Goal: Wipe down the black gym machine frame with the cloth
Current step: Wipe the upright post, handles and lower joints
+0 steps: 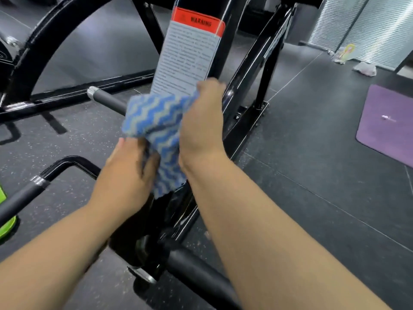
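Closest to me, a black padded handle (196,271) sticks out low between my forearms. Above it my left hand (127,175) holds the lower part of the cloth (154,124), its grip curled into the blue and grey zigzag fabric. The cloth hangs bunched between both hands, lying against the slanted post of the black frame (241,130), with its loose bottom edge dangling over the post. My right hand (201,124) holds the cloth's upper corner. Its grip is closed round the fabric there, the knuckles up and the fingertips hidden behind the post.

Just above that hand, a grey warning label (190,57) with a red top band runs up the post. To the left a grey bar (107,99) with a metal end pokes out from behind the cloth. Further left, a curved black arm (40,52) of the machine rises from the dark speckled floor (312,153). On the right a purple mat (388,121) lies flat on the floor. Beyond it, crumpled pale rags (365,68) sit near the window blinds (357,25).
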`<state>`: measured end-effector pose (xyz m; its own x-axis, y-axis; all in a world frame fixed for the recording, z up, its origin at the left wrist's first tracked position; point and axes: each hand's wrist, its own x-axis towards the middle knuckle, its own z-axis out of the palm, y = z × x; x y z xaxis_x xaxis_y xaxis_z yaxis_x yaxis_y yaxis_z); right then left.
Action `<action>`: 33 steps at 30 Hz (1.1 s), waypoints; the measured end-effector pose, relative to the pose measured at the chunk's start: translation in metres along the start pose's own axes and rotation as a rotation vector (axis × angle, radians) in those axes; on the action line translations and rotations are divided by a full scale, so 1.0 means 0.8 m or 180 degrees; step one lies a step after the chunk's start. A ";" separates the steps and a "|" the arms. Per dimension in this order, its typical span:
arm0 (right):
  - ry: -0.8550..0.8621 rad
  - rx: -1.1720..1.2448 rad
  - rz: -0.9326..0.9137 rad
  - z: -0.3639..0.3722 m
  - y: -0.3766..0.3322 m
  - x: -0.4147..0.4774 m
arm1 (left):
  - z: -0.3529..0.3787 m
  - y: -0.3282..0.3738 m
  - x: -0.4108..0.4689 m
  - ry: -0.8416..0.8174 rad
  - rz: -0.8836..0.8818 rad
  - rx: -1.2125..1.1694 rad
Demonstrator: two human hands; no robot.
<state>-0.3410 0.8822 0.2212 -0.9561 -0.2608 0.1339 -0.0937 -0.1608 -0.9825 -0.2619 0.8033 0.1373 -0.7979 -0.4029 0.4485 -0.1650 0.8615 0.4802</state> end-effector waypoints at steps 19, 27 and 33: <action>0.0486 -0.1590 0.0452 -0.050 0.112 -0.103 | 0.015 -0.038 -0.111 0.0145 -0.0404 -0.0656; 0.0031 -0.0192 0.0789 -0.038 0.093 -0.106 | 0.029 -0.021 -0.057 0.0747 -0.0228 -0.1221; 0.0408 -0.0276 0.0827 -0.049 0.099 -0.100 | 0.063 -0.054 -0.132 0.0588 -0.1390 -0.1089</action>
<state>-0.2828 0.9273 0.1273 -0.9779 -0.1593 -0.1355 0.1406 -0.0210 -0.9898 -0.1996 0.8244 0.0313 -0.5785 -0.7719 0.2637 -0.2345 0.4670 0.8526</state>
